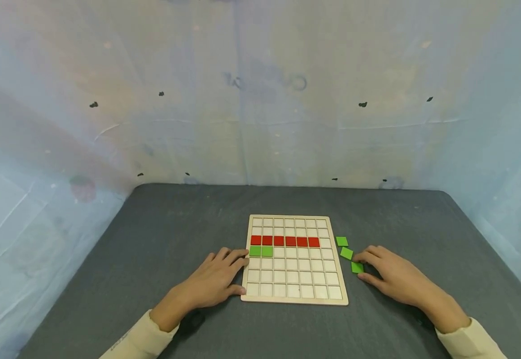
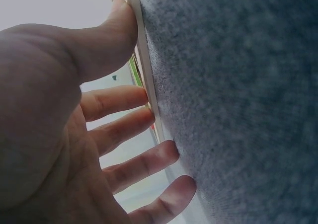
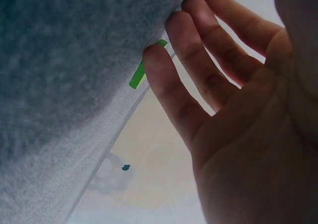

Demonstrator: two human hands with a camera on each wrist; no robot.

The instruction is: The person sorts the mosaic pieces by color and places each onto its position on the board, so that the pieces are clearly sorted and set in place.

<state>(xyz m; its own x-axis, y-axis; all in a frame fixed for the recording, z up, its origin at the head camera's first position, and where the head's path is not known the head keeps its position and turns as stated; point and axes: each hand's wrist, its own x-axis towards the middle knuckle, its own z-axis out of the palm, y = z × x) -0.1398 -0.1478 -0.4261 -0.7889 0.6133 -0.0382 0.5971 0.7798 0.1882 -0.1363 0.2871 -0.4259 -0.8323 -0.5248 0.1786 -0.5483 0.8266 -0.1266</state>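
Observation:
A light wooden grid board (image 1: 293,300) lies on the dark table. Several red square tiles (image 1: 278,241) fill most of one row, and two green tiles (image 1: 261,251) sit at the left of the row below. My left hand (image 1: 213,279) rests against the board's left edge, thumb near the lower corner and fingers extended; the left wrist view shows the fingers (image 2: 129,134) spread along that edge. Right of the board, my right hand (image 1: 395,274) has a green tile (image 1: 357,268) between thumb and index finger, at table level.
Two more loose green tiles lie between the board and the right hand: the farther green tile (image 1: 342,241) and the middle green tile (image 1: 346,253). The dark grey cloth-covered table (image 1: 188,214) extends around the board. Pale hanging sheets (image 1: 260,99) enclose its back and sides.

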